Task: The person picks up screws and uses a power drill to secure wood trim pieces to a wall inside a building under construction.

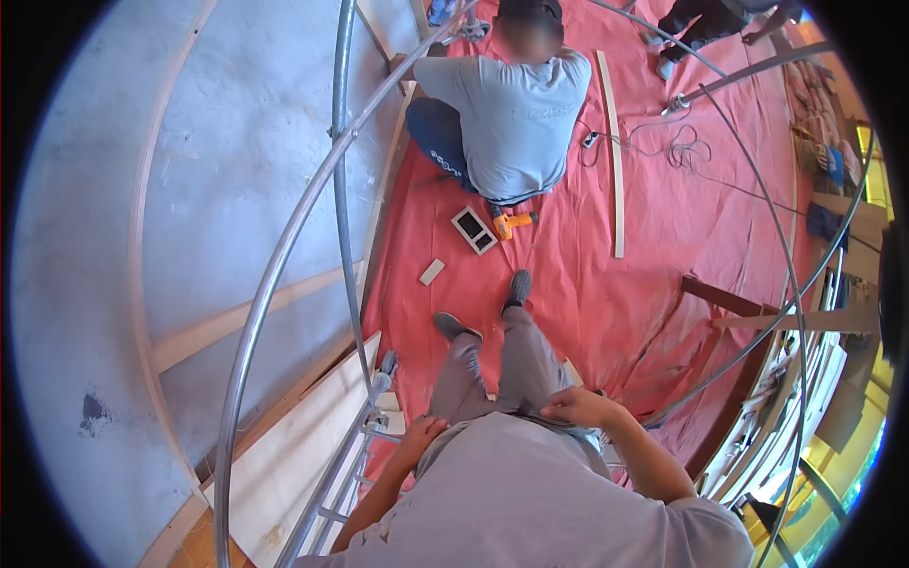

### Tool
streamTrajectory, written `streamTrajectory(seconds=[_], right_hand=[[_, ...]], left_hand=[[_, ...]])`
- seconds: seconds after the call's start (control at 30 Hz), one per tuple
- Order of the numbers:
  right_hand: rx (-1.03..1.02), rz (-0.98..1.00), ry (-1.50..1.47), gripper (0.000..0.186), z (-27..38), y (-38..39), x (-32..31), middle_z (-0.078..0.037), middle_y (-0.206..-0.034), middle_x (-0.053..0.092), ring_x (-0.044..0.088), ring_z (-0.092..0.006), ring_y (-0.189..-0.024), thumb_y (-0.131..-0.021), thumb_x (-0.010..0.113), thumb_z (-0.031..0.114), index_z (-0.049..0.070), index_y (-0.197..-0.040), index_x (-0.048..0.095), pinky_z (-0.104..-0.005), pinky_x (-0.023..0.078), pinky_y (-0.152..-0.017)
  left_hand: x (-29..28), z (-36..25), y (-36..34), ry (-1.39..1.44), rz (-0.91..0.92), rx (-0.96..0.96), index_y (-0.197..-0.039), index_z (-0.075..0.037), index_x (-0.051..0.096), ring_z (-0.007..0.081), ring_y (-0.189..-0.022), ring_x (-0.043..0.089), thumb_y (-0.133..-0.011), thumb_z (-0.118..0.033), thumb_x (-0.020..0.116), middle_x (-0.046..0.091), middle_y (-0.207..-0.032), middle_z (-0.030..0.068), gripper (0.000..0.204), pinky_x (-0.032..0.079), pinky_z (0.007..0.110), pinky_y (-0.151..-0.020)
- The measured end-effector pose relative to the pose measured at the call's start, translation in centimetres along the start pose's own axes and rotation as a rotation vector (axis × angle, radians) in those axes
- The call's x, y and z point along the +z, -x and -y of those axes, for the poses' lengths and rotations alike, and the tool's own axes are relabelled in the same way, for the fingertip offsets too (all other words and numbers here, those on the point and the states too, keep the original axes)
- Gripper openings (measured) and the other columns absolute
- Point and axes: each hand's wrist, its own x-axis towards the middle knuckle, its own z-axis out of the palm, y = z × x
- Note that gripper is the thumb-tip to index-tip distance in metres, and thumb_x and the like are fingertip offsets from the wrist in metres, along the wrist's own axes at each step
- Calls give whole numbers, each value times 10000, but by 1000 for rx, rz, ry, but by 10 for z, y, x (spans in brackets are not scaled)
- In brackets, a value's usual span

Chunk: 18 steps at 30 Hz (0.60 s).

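Note:
My left hand (424, 433) rests at the left of my grey trousers (525, 364), fingers lying loosely on the cloth. My right hand (572, 407) is at the right of my waist, fingers curled against the trousers; whether anything is in them is hidden. My grey shirt (511, 492) fills the lower middle. Beside my left arm are a metal ladder-like frame (377, 393) and white boards (275, 478). My feet stand on red sheeting (663, 218), near a small pale block (432, 272), an orange power drill (511, 223) and a box with dark compartments (472, 231).
A co-worker in a grey T-shirt (511, 123) crouches ahead by a grey wall panel (114, 237). Another person's legs (677, 38) are at top right. Curved metal tubes (284, 246) cross both sides. A long wooden strip (614, 151) and cables (691, 151) lie ahead; stacked boards (805, 398) stand right.

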Motion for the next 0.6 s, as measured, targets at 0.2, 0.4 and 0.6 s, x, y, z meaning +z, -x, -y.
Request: streamTrajectory(seconds=[0.2, 0.4, 0.6], right_hand=[[-120, 303, 157, 407, 70, -91, -72, -86, -957, 749, 657, -182, -917, -1041, 682, 459, 70, -1094, 789, -376, 502, -831], [-211, 208, 143, 326, -63, -249, -84, -121, -1017, 803, 761, -249, -944, -1011, 669, 363, 87, -1128, 798, -420, 578, -866], [225, -11, 784, 394, -165, -425, -149, -129, -1210, 784, 762, -348, -1099, -1043, 520, 298, 162, -1376, 680, -489, 603, -915]], left_hand=[[43, 3, -23, 126, -124, -98, -1176, 3, 723, 333, -966, 709, -1115, -358, 567, 745, -1031, 203, 399, 537, 425, -877], [48, -29, -92, 316, -219, -271, -1089, -31, 736, 145, -674, 606, -1141, -335, 540, 640, -742, 51, 365, 484, 339, -643], [24, 55, -278, 384, -117, -252, -1116, -56, 691, 125, -569, 568, -1146, -370, 554, 582, -670, 33, 344, 432, 334, -548]])
